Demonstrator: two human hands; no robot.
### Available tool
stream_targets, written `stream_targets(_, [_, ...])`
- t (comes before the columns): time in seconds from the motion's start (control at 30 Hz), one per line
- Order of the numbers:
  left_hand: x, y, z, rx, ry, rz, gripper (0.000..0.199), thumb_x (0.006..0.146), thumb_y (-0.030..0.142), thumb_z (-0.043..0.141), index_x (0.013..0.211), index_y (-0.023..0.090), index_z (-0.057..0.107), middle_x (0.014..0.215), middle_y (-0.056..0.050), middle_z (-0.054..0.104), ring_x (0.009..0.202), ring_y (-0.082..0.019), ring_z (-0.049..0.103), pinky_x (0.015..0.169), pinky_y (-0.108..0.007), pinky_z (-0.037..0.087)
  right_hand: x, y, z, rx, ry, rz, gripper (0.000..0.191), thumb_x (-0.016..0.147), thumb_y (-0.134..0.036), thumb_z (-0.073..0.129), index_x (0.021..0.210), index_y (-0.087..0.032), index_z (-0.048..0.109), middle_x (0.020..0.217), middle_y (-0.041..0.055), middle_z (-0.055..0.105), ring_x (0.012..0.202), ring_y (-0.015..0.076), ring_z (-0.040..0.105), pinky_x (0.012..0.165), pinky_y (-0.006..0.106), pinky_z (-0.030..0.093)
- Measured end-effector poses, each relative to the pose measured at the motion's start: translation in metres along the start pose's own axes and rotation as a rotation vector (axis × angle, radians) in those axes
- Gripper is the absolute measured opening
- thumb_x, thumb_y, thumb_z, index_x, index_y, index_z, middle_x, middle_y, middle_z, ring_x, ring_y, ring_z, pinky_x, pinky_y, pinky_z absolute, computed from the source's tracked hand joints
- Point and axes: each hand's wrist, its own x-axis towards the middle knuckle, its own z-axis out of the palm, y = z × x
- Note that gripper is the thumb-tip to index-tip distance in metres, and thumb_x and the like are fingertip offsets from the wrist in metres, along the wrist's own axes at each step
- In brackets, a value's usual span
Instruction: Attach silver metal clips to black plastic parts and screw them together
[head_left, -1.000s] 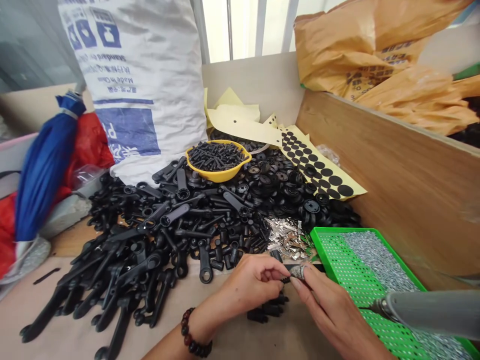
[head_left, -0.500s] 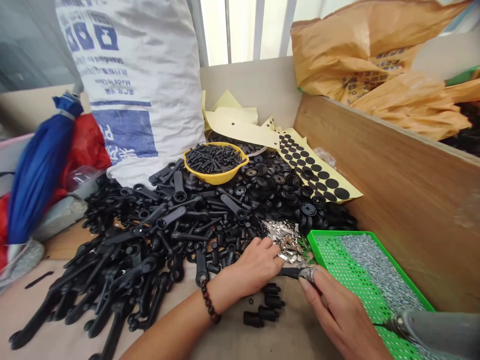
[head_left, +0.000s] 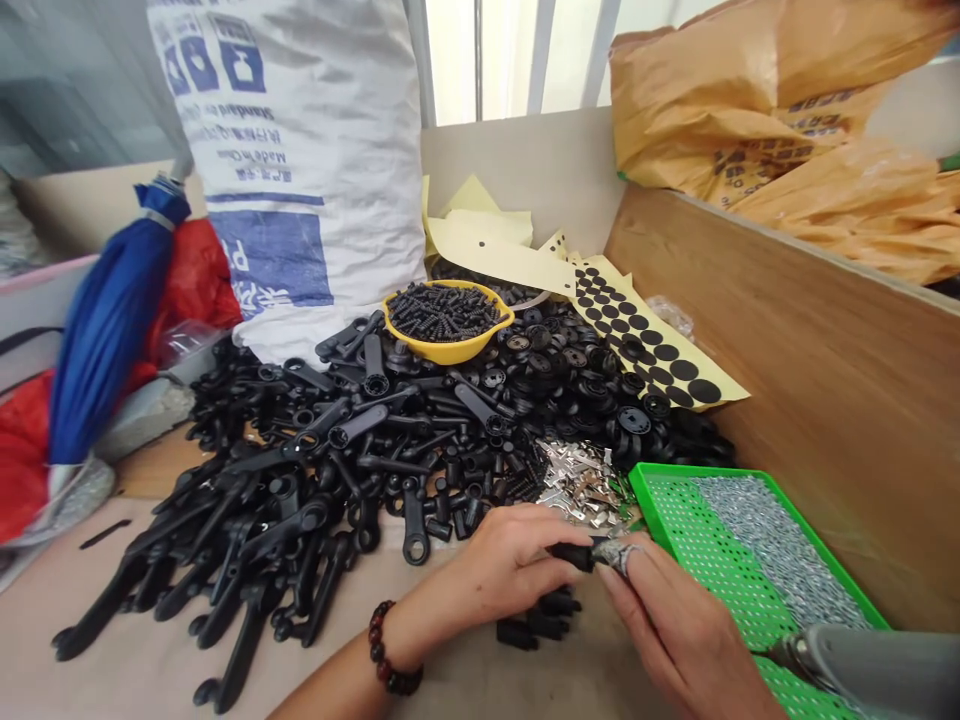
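My left hand [head_left: 517,560], with a beaded bracelet on its wrist, pinches a short black cylindrical part [head_left: 571,555] between thumb and fingers. Facing it from the right, my right hand [head_left: 667,610] is closed on the other end of this black piece; a greyish wrapping shows at its fingers. The exact join between the two ends is too small to tell. Below my left hand, several short black parts [head_left: 517,633] lie on the table. Small silver metal pieces [head_left: 585,482] are heaped just beyond my hands.
Black plastic arms [head_left: 247,560] cover the left and middle. A yellow bowl [head_left: 450,350] holds black screw-like pieces. At right are a green tray [head_left: 667,520] with small metal pins, a grey cylindrical tool [head_left: 877,665] and a wooden board [head_left: 787,330]. A white sack [head_left: 300,150] stands behind.
My left hand has turned from reaching by the silver pieces to pinching the black part at my right hand. The whole view has shifted slightly.
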Motion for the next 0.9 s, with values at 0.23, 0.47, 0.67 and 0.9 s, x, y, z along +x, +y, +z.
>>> stream_targets(0.23, [-0.011,0.006,0.001,-0.158,0.087,-0.186,0.017,0.079,0.018,0.067,0.095,0.015,0.071,0.078,-0.002,0.069,0.064,-0.013,0.059,0.061,-0.021,0.047,0.001,-0.011,0.001,0.244,-0.119,0.107,0.022,0.096,-0.024,0.038,0.075,-0.024,0.045,0.063,-0.0029,0.056,0.051,0.0117,0.054,0.047,0.02,0.045])
stream_targets(0.47, [-0.019,0.008,0.002,-0.063,0.161,0.052,0.018,0.088,0.022,0.057,0.101,0.015,0.068,0.092,-0.008,0.071,0.088,-0.018,0.062,0.081,-0.028,0.049,-0.002,-0.018,0.003,0.391,-0.189,0.277,0.028,0.097,-0.031,0.036,0.074,-0.023,0.049,0.062,-0.001,0.059,0.052,0.013,0.055,0.049,0.02,0.046])
stream_targets(0.67, [-0.02,0.008,0.008,-0.188,0.189,-0.067,0.018,0.086,0.021,0.059,0.098,0.014,0.071,0.088,-0.007,0.071,0.082,-0.018,0.063,0.077,-0.026,0.048,-0.011,-0.015,0.014,0.374,-0.166,0.265,0.027,0.097,-0.028,0.034,0.075,-0.023,0.05,0.067,0.0007,0.06,0.058,0.0139,0.058,0.057,0.021,0.05])
stream_targets(0.9, [-0.019,-0.002,0.018,-0.632,0.118,-0.319,0.02,0.076,0.019,0.063,0.093,0.015,0.074,0.07,-0.002,0.067,0.06,-0.012,0.054,0.055,-0.021,0.04,-0.003,-0.014,0.007,0.252,-0.149,0.099,0.021,0.095,-0.021,0.035,0.08,-0.023,0.05,0.069,0.0006,0.06,0.06,0.0136,0.059,0.057,0.021,0.05])
